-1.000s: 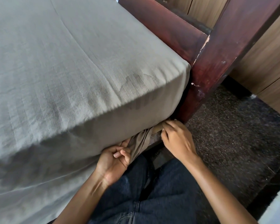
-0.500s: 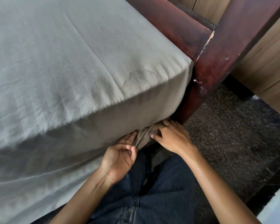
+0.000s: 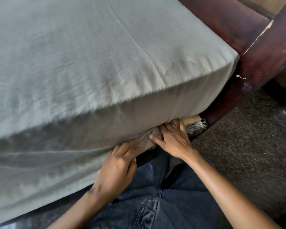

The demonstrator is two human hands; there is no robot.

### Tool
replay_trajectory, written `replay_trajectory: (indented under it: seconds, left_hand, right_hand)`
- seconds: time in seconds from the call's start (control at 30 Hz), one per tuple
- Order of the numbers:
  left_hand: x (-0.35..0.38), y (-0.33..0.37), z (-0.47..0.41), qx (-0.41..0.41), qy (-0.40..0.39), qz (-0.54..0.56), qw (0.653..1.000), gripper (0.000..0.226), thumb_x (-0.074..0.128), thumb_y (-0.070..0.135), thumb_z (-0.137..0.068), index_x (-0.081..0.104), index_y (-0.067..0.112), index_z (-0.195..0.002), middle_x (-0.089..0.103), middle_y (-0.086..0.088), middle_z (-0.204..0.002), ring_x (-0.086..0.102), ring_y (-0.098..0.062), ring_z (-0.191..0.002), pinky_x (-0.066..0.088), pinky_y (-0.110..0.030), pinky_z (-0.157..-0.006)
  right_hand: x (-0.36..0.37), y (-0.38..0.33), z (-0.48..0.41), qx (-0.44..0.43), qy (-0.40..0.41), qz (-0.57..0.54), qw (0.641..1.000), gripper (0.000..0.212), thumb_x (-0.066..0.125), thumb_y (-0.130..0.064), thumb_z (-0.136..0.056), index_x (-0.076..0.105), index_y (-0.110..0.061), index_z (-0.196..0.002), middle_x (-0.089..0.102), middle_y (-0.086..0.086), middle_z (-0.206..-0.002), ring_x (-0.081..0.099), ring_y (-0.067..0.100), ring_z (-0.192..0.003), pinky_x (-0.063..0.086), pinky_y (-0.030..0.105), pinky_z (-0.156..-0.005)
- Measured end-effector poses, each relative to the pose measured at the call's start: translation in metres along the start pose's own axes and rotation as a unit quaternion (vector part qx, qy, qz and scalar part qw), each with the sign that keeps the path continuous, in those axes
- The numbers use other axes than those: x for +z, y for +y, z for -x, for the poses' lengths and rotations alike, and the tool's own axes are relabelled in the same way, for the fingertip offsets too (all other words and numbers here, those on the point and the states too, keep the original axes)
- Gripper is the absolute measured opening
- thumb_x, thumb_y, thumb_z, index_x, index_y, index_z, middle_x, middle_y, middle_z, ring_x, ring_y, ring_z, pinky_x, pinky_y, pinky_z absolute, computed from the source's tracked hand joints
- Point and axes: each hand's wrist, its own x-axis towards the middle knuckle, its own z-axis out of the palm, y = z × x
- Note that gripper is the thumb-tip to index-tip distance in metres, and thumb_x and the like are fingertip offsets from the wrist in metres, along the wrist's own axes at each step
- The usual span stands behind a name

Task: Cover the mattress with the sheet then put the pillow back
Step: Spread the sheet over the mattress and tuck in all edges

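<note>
corner tuck | tail of the grey-green woven sheet (image 3: pixel 144 139), dangling a sec ago, is now getting shoved under the thick covered mattress (image 3: pixel 155 109) | right hand (image 3: pixel 173 139) is pressing flat, fingers spread | left hand (image 3: pixel 117 164) is digging in, grip unclear | corner's looking nearly done, pillow isn't showing

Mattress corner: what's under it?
Bunched sheet, pressed by the right hand, with the left hand touching it; a tan board is beside them. Anything deeper underneath is hidden.
</note>
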Motion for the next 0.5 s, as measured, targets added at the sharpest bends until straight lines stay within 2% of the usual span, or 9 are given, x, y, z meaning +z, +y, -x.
replay_trajectory:
  seconds: [0.07,0.13,0.2,0.23,0.33,0.37,0.43,0.5]
  left_hand:
    - [0.003,0.008,-0.001,0.017,0.0,-0.005,1.0,0.046,0.037,0.025,-0.086,0.059,0.017,-0.125,0.055,0.0,-0.13,0.052,-0.02,-0.112,0.037,-0.023,-0.094]
    - [0.013,0.012,-0.007,0.017,-0.025,-0.022,0.999,0.054,0.03,0.035,-0.089,0.05,0.019,-0.135,0.05,0.0,-0.139,0.048,-0.02,-0.124,0.032,-0.024,-0.104]
    - [0.019,0.005,-0.014,-0.016,-0.045,-0.055,0.997,0.064,0.018,0.046,-0.088,0.04,0.022,-0.143,0.046,0.002,-0.143,0.043,-0.017,-0.131,0.029,-0.028,-0.11]
    - [0.02,0.0,-0.018,-0.035,-0.042,-0.058,0.997,0.067,0.013,0.049,-0.087,0.041,0.023,-0.142,0.047,0.002,-0.143,0.043,-0.017,-0.131,0.031,-0.028,-0.11]
    - [0.019,-0.013,-0.027,-0.078,-0.043,-0.088,0.992,0.076,0.003,0.056,-0.084,0.041,0.023,-0.141,0.047,0.003,-0.143,0.045,-0.016,-0.129,0.036,-0.03,-0.108]
    - [0.021,-0.013,-0.029,-0.082,-0.053,-0.134,0.986,0.074,0.004,0.057,-0.086,0.037,0.024,-0.143,0.047,0.003,-0.143,0.046,-0.017,-0.128,0.036,-0.029,-0.106]
    - [0.025,-0.011,-0.034,-0.108,-0.07,-0.192,0.973,0.063,0.013,0.058,-0.093,0.036,0.025,-0.141,0.051,0.002,-0.138,0.05,-0.018,-0.123,0.037,-0.029,-0.099]
    - [0.025,-0.013,-0.038,-0.118,-0.07,-0.208,0.968,0.065,0.013,0.061,-0.092,0.044,0.023,-0.135,0.058,0.0,-0.129,0.057,-0.02,-0.114,0.042,-0.03,-0.091]
  right_hand:
    - [0.002,-0.008,-0.009,0.03,-0.006,0.014,0.999,0.092,0.003,-0.074,-0.075,0.056,-0.019,-0.126,0.056,0.006,-0.132,0.038,0.022,-0.132,0.011,0.053,-0.111]
    - [0.001,-0.012,-0.011,0.05,-0.014,0.017,0.999,0.09,0.004,-0.075,-0.078,0.055,-0.019,-0.126,0.055,0.006,-0.134,0.036,0.022,-0.133,0.01,0.055,-0.111]
    - [-0.006,-0.013,-0.006,0.063,-0.071,-0.021,0.995,0.08,0.014,-0.073,-0.086,0.039,-0.02,-0.141,0.036,0.005,-0.15,0.022,0.019,-0.141,0.0,0.056,-0.113]
    - [-0.013,-0.013,-0.001,0.064,-0.112,-0.036,0.991,0.077,0.021,-0.07,-0.089,0.029,-0.02,-0.147,0.024,0.004,-0.156,0.014,0.018,-0.144,-0.004,0.055,-0.113]
    - [-0.034,-0.013,0.028,0.025,-0.15,-0.054,0.987,0.075,0.037,-0.058,-0.093,0.009,-0.02,-0.152,0.003,-0.003,-0.16,0.0,0.012,-0.146,-0.007,0.05,-0.116]
    - [-0.036,-0.015,0.04,0.013,-0.137,-0.073,0.988,0.073,0.04,-0.053,-0.094,0.01,-0.02,-0.152,0.004,-0.005,-0.16,0.001,0.008,-0.146,-0.007,0.046,-0.117]
    - [-0.029,-0.023,0.054,-0.011,-0.064,-0.123,0.99,0.062,0.045,-0.044,-0.095,0.027,-0.017,-0.149,0.017,-0.006,-0.157,0.011,0.007,-0.145,0.002,0.04,-0.119]
    - [-0.02,-0.035,0.053,-0.021,0.03,-0.145,0.989,0.051,0.049,-0.037,-0.093,0.051,-0.009,-0.135,0.044,0.004,-0.145,0.038,0.017,-0.136,0.025,0.038,-0.115]
